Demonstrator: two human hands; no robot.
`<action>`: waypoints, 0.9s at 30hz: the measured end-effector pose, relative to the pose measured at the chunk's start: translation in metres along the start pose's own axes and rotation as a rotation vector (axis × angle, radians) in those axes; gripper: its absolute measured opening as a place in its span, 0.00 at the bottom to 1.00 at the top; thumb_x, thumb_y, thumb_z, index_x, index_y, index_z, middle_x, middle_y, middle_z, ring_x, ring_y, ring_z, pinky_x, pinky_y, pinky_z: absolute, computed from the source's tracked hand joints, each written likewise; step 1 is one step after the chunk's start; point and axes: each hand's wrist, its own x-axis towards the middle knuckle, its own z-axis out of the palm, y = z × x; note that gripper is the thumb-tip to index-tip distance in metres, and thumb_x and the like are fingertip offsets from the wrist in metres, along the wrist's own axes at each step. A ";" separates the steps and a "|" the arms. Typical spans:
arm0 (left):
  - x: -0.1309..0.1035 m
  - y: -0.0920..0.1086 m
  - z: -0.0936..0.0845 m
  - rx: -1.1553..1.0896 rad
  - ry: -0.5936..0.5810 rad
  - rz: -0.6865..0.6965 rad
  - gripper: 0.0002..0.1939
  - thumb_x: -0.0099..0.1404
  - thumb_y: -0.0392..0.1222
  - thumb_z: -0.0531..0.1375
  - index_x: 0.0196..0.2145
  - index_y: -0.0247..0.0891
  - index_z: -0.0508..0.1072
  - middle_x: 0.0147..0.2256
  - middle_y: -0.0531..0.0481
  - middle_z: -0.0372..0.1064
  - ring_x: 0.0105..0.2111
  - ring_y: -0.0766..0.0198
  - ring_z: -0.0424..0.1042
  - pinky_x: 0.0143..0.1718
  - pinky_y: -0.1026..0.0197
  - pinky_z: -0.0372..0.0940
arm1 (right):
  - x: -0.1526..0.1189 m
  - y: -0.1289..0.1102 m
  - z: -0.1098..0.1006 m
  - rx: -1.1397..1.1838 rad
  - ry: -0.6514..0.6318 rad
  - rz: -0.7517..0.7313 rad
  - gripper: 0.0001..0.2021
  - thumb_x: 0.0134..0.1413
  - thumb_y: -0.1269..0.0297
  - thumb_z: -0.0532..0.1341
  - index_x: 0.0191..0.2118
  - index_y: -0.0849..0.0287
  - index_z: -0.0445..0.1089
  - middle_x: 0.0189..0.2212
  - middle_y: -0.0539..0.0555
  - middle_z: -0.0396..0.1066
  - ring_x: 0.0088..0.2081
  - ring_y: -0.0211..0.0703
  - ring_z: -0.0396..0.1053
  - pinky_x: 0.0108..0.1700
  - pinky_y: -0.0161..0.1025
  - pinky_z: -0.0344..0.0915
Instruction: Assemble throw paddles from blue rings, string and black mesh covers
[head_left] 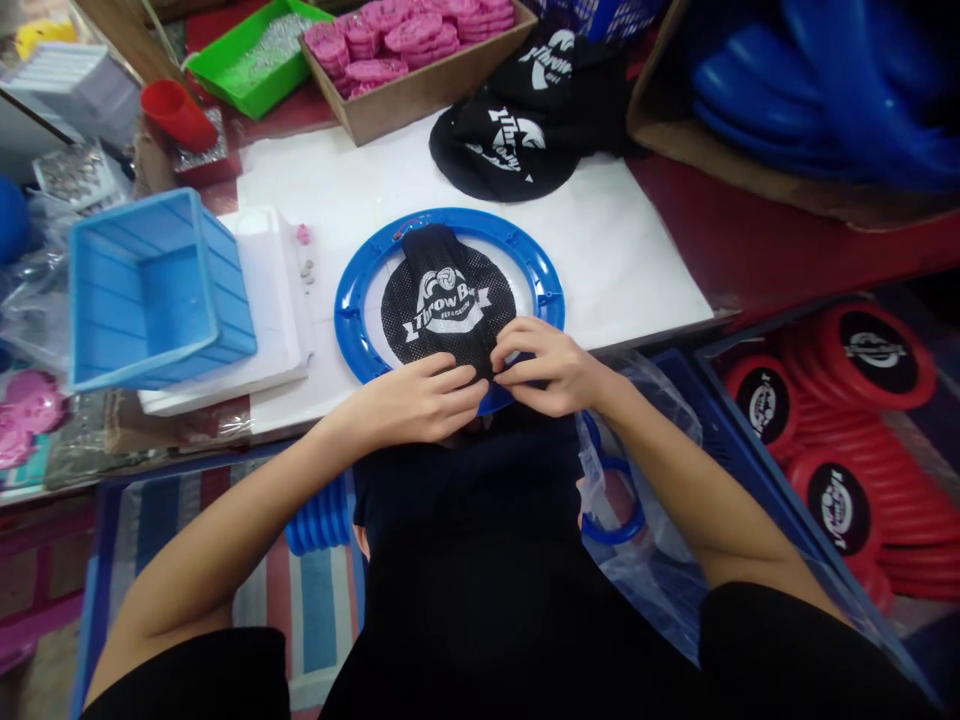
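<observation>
A blue plastic ring (351, 300) lies on the white board at the table's near edge. Across its opening rests a round black mesh disc (450, 300) with white lettering, its far end overlapping the ring's far side. My left hand (431, 398) is at the near edge of the mesh, fingers bent and pinched on it. Close beside it, my right hand (551, 368) also pinches the mesh's near edge, over the near side of the ring. The fingertips partly hide where mesh and ring meet.
More black mesh discs (502, 145) lie behind the ring. A box of pink pieces (420, 110) and a green tray (247, 100) stand at the back. At left is a light blue bin (225, 300); at right, red discs (892, 480) fill a crate and blue rings (780, 90) a carton.
</observation>
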 end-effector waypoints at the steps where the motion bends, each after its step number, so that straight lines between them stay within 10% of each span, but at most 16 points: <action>1: 0.001 -0.001 -0.001 0.032 -0.016 0.021 0.14 0.79 0.32 0.54 0.42 0.42 0.79 0.50 0.47 0.80 0.47 0.58 0.77 0.47 0.53 0.70 | 0.000 0.000 0.000 0.006 -0.001 0.002 0.10 0.61 0.74 0.62 0.34 0.51 0.78 0.38 0.54 0.77 0.45 0.50 0.71 0.48 0.55 0.72; 9: 0.015 0.001 -0.006 0.067 -0.147 -0.004 0.13 0.75 0.29 0.57 0.35 0.43 0.76 0.38 0.48 0.76 0.42 0.56 0.73 0.42 0.53 0.66 | 0.004 0.001 -0.004 0.053 -0.047 0.004 0.11 0.64 0.74 0.60 0.34 0.53 0.77 0.39 0.55 0.75 0.44 0.49 0.71 0.47 0.53 0.73; 16: 0.011 -0.006 -0.008 -0.176 -0.197 -0.068 0.09 0.75 0.30 0.59 0.40 0.41 0.77 0.48 0.46 0.80 0.50 0.51 0.73 0.48 0.51 0.69 | -0.004 -0.006 -0.004 -0.243 -0.047 -0.116 0.10 0.61 0.75 0.61 0.36 0.52 0.76 0.41 0.56 0.76 0.47 0.52 0.71 0.47 0.52 0.71; 27: 0.022 0.012 -0.018 -0.791 -0.039 -0.341 0.07 0.74 0.44 0.65 0.44 0.39 0.79 0.50 0.42 0.74 0.53 0.54 0.74 0.60 0.53 0.67 | -0.035 0.018 -0.021 -0.302 0.154 0.337 0.24 0.62 0.57 0.67 0.62 0.50 0.69 0.67 0.65 0.63 0.69 0.69 0.59 0.68 0.71 0.58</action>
